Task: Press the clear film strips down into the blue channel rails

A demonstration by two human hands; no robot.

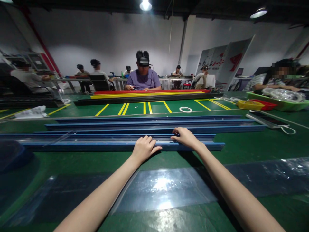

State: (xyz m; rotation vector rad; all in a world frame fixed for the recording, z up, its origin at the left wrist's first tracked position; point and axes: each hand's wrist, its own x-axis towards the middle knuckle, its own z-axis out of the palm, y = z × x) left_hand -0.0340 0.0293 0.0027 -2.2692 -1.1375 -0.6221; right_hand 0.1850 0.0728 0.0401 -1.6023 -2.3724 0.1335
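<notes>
A long blue channel [101, 147] lies crosswise in front of me on the green table. My left hand [144, 149] is closed over its near wall, fingers over the top edge and thumb stretched along the near side. To the right, my right hand [184, 137] reaches over the same channel with curled fingers near its far wall. What those fingers hold, if anything, I cannot make out. Between the hands a pale, shiny surface [165, 141] shows inside the channel. Behind it are more blue channels [145, 124]. Under my forearms lies a clear plastic sheet [166, 190].
Past the blue channels are yellow tape lines [144, 108] and a white ring [185, 110]. Black, yellow and red strips [149, 94] lie before a seated person [143, 79]. At right are a phone [272, 118] and coloured trays [251, 105]. A dark blue object [14, 158] sits left.
</notes>
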